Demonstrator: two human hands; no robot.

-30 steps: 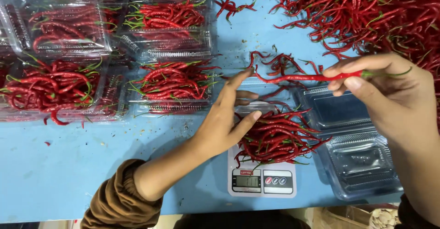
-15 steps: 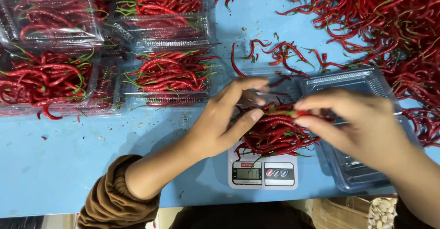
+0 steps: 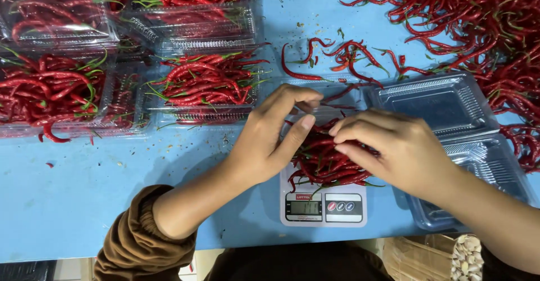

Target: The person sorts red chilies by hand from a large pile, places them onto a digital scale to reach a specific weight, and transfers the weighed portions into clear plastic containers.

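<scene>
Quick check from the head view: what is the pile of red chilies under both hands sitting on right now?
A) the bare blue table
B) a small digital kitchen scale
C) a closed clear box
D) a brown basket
B: the chili pile under the left hand and right hand sits on the white digital scale, whose display shows just below it.

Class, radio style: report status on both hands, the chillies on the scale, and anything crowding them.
Left hand and right hand both on chilli pile. Pile sits on scale. Empty clear trays close at right; filled trays left.
</scene>
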